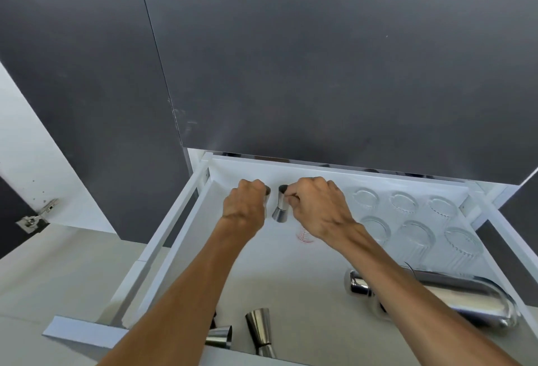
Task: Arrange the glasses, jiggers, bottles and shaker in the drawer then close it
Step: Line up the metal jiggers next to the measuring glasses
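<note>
A white drawer (pixel 174 231) stands pulled out under a dark cabinet. My right hand (pixel 317 208) pinches a steel jigger (pixel 281 205) that stands upright at the drawer's back left. Beside it, my left hand (pixel 247 205) is closed around a second steel jigger (pixel 267 191), mostly hidden by my fingers. Several clear ribbed glasses (pixel 413 234) stand upside down in rows at the back right. A steel shaker (pixel 460 295) lies on its side at the right, partly under my right forearm. Two more jiggers (pixel 262 330) (pixel 219 336) lie near the front edge.
A small clear measuring glass with red marks (pixel 304 234) stands just below my right hand. Dark cabinet doors (pixel 320 60) hang over the back of the drawer. A cabinet hinge (pixel 35 217) shows at the left, over a pale floor (pixel 58 278).
</note>
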